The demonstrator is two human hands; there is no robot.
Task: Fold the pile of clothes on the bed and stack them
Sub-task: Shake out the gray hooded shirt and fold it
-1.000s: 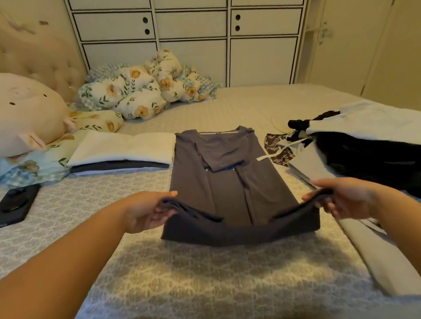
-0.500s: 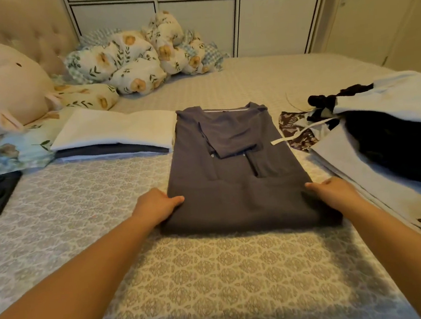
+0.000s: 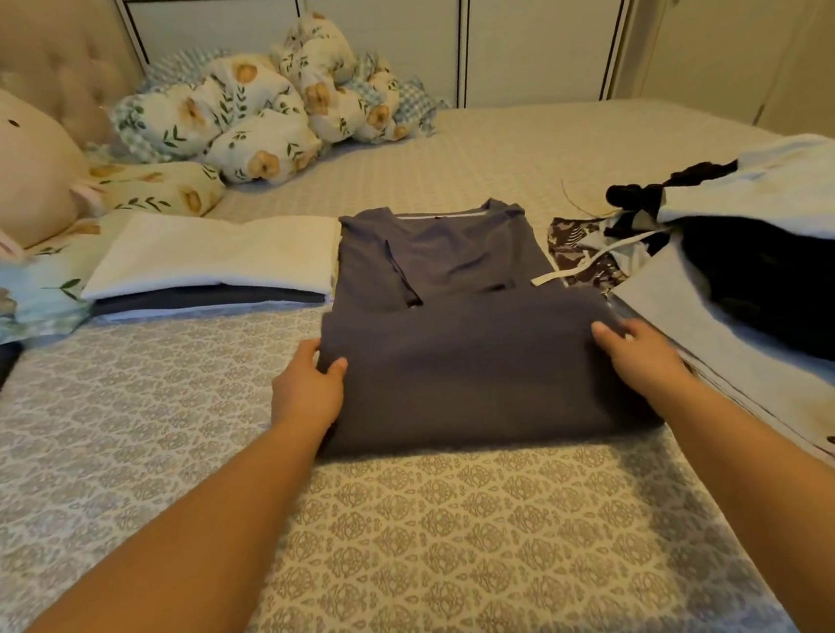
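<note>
The lower half of the grey shirt (image 3: 461, 363), lifted a second ago, now lies doubled over its upper part on the bed (image 3: 427, 545). My left hand (image 3: 308, 395) and right hand (image 3: 647, 363) grasp its side edges, apparently pinching. Next, I judge: the folded stack (image 3: 211, 264) beside it.

Shirt (image 3: 461, 363) between folded stack (image 3: 212, 269) and pile (image 3: 759, 283).
</note>
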